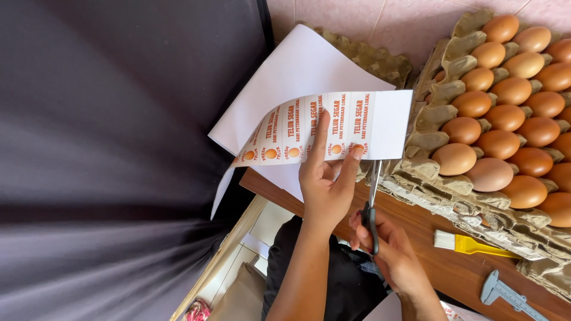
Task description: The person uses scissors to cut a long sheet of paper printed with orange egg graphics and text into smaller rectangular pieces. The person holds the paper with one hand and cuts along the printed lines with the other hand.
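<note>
My left hand (326, 178) pinches the lower edge of a white paper strip (333, 128) printed with a row of orange egg labels. The strip bends over from a larger white sheet (291, 74) behind it. My right hand (389, 252) grips black-handled scissors (372, 205) just below. Their blades point up and meet the strip's bottom edge near my left fingers.
Brown eggs (505, 119) fill stacked cardboard trays (428, 119) on the right, resting on a wooden table (440, 261). A yellow-handled brush (467, 242) and a grey caliper (505, 292) lie on the wood. Dark cloth (107, 148) covers the left side.
</note>
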